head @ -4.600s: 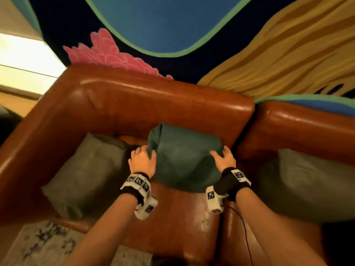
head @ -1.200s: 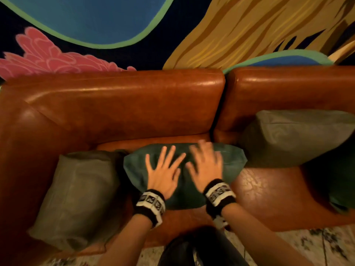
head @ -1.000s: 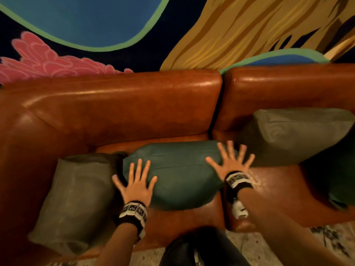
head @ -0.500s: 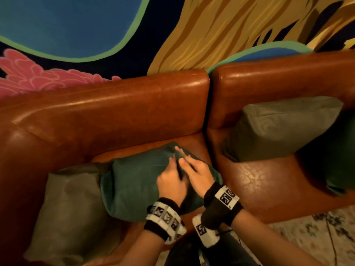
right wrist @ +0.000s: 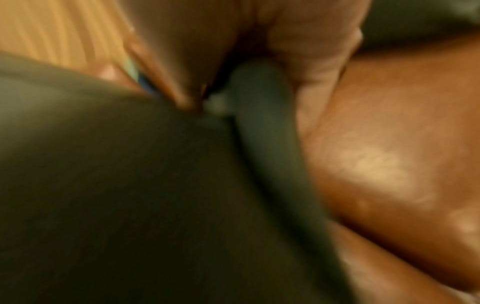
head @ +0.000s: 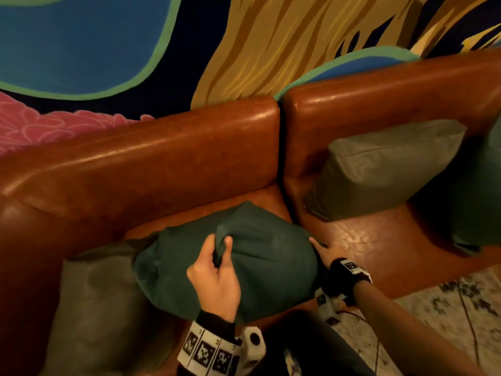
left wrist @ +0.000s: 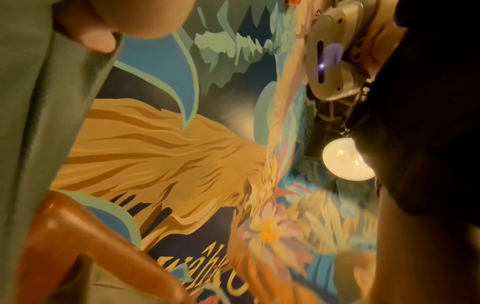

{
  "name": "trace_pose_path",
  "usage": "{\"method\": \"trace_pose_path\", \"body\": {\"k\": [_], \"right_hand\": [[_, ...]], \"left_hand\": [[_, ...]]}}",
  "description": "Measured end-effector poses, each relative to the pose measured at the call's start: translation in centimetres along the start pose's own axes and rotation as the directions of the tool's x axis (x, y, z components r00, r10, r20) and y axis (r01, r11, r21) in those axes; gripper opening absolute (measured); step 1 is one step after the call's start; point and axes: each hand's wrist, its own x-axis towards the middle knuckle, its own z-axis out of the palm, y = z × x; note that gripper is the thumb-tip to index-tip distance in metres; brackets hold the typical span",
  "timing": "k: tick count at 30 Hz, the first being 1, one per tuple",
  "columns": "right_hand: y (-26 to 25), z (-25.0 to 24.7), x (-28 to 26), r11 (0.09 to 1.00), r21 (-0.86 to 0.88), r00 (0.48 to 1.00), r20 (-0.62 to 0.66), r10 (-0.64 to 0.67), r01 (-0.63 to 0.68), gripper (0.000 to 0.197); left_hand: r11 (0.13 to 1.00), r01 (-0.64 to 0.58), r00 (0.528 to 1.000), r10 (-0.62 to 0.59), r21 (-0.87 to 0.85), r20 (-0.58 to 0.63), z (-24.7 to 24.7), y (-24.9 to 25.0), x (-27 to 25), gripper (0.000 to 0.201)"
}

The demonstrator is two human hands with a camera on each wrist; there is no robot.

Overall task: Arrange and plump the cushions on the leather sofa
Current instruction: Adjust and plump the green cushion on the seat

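Note:
A dark green cushion [head: 260,267] lies on the left seat of the brown leather sofa [head: 151,169], bulging upward. My left hand [head: 221,244] pinches a raised fold of fabric on its top; the left wrist view shows the cloth [left wrist: 36,115] under a fingertip [left wrist: 98,39]. My right hand [head: 317,245] grips the cushion's right corner. Up close, that corner [right wrist: 259,90] sits between thumb and fingers [right wrist: 311,51], though the picture is blurred.
An olive-grey cushion [head: 103,308] leans in the sofa's left corner, touching the green one. On the right seat stand another olive cushion [head: 385,169] and a dark green cushion [head: 479,202]. A painted mural wall [head: 244,50] rises behind. Patterned floor [head: 433,316] lies at lower right.
My right hand left the cushion's top and went to its right corner. My left hand now pinches a fold on top. The cushion looks rounder and fuller.

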Motion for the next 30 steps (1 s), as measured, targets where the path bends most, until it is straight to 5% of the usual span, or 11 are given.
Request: {"method": "trace_pose_path", "body": {"k": [3,6,10,12,14,16,19,25,28,30], "right_hand": [[-1.8,-2.1,-0.9,0.971,0.132,0.967,-0.189,-0.173,0.2,0.051],[-4.0,-5.0,-2.9,0.892,0.178,0.896,-0.251,-0.366,0.415,0.033],[-5.6,-6.6,-4.5,0.835,0.098,0.811,-0.323,-0.488,0.542,0.044],[-6.2,-4.8,-4.0,0.877,-0.062,0.837,-0.275,-0.473,0.476,0.048],[-7.7,-1.0,-3.8,0.848,-0.269,0.85,-0.148,-0.505,0.457,0.048],[-10.0,1.8,-4.5,0.809,-0.344,0.837,-0.103,-0.537,0.476,0.052],[-11.8,0.2,-3.8,0.846,-0.321,0.837,-0.215,-0.503,0.426,0.058],[-10.1,-1.9,-2.3,0.95,-0.064,0.903,-0.297,-0.311,0.306,0.059],[-10.7,-0.9,-3.7,0.914,-0.058,0.88,-0.252,-0.403,0.402,0.055],[-11.2,0.2,-4.8,0.86,-0.157,0.833,-0.217,-0.509,0.485,0.051]], "left_hand": [[0.951,-0.214,0.977,0.209,0.222,0.043,-0.9,0.4,2.0,0.049],[0.907,-0.262,0.963,0.268,0.329,0.028,-2.1,-0.4,3.9,0.052],[0.891,0.029,0.995,0.019,0.454,-0.1,-2.7,-4.2,5.4,0.045],[0.799,0.263,0.964,-0.241,0.54,-0.112,-1.5,-6.4,5.6,0.043],[0.673,0.331,0.905,-0.425,0.662,-0.021,0.9,-8.0,5.2,0.05],[0.655,0.319,0.886,-0.462,0.685,0.03,2.2,-8.9,5.5,0.054],[0.655,0.434,0.874,-0.473,0.619,-0.112,-0.3,-10.8,7.9,0.057],[0.588,0.494,0.83,-0.538,0.641,-0.146,-1.5,-11.5,8.0,0.054],[0.492,0.327,0.892,-0.442,0.807,-0.092,0.7,-9.6,7.1,0.066],[0.539,0.077,0.944,-0.311,0.839,0.114,2.8,-7.8,5.3,0.077]]}}
